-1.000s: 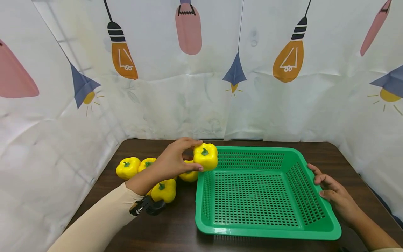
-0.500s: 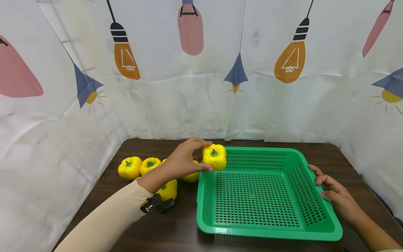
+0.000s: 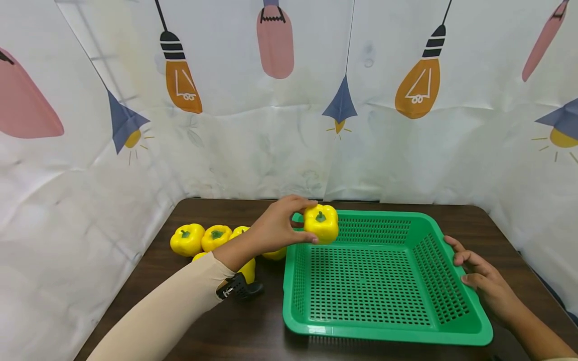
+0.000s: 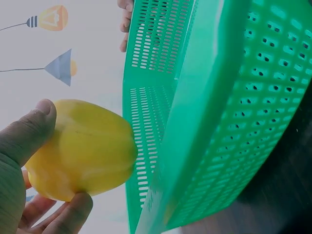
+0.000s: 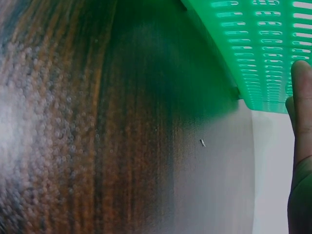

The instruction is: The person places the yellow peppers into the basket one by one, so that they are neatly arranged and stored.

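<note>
A yellow bell pepper [image 3: 321,224] with a green stem is pinched between the thumb and fingers of my left hand [image 3: 281,225], raised over the back left corner of the green basket [image 3: 388,337]. In the left wrist view the pepper [image 4: 87,146] sits beside the basket wall [image 4: 195,112], thumb above and fingertips below. No item lies inside the basket. My right hand [image 3: 489,286] grips the basket's right rim, fingers over the outer edge; the right wrist view shows part of that hand [image 5: 303,117] against the perforated side [image 5: 258,48].
Several yellow peppers [image 3: 187,239] lie grouped on the dark wooden table [image 3: 253,331] left of the basket, some partly hidden by my left forearm. A white curtain [image 3: 253,150] printed with lamps hangs behind the table and along its sides.
My left hand has carried the pepper rightward, from the basket's left edge to over its back left corner. My right hand keeps its grip on the rim.
</note>
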Demonstrator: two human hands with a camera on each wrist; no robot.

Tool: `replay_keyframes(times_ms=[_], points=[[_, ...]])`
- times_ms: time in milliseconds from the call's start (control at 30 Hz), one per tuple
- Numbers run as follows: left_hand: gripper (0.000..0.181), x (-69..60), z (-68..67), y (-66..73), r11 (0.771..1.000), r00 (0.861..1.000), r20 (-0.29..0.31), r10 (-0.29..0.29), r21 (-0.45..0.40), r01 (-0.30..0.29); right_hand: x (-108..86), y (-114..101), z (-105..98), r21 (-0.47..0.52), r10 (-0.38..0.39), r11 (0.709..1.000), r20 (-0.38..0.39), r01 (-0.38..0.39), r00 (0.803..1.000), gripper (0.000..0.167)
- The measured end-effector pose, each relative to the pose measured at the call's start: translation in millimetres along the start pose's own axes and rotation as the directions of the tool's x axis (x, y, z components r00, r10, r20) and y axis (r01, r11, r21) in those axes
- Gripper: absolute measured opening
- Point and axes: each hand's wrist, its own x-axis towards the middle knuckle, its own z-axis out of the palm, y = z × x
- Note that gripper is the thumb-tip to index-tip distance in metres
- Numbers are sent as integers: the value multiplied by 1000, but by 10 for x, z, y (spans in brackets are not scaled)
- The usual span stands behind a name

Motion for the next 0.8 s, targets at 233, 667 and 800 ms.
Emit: replay_keyframes(times_ms=[233, 667, 800], points=[[76, 81, 49, 25, 999, 1000, 5, 14, -34, -14, 9, 13, 3, -8, 2, 1000, -3, -2, 1000, 29], [76, 202, 170, 89, 997, 999, 19, 30, -75, -29, 29, 12, -4, 10, -18, 1000, 5, 18, 1000, 32], [76, 244, 214, 100, 998, 999, 25, 34, -62, -33, 21, 11, 0, 10, -19, 1000, 3, 19, 1000, 32]])
